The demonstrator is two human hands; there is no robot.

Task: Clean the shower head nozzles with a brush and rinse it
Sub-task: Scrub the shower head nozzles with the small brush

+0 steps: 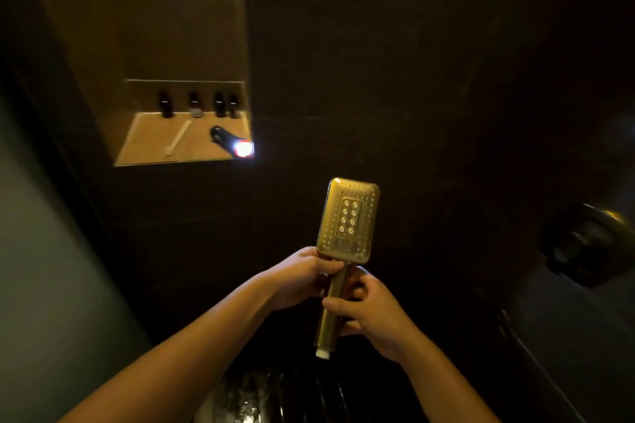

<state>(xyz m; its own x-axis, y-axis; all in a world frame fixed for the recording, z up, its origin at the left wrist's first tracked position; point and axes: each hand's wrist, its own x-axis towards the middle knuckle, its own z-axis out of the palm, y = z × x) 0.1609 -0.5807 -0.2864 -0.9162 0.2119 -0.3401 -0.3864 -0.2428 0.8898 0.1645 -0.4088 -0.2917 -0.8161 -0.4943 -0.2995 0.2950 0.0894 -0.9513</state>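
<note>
Fingers (338,302) of both hands wrap shower head (348,220) handle | niche (144,137): brush (177,139), torch (230,142), four bottles (166,106)

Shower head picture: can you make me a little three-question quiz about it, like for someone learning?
1. True or false: both hands hold the gold shower head.
2. Where does the white brush lie? A) in the wall niche B) in the right hand C) on the floor
3. Fill in: the lit flashlight lies to the ___ of the brush.

Key:
1. True: the left hand grips just under the head, and the right hand wraps the handle.
2. A
3. right
</note>
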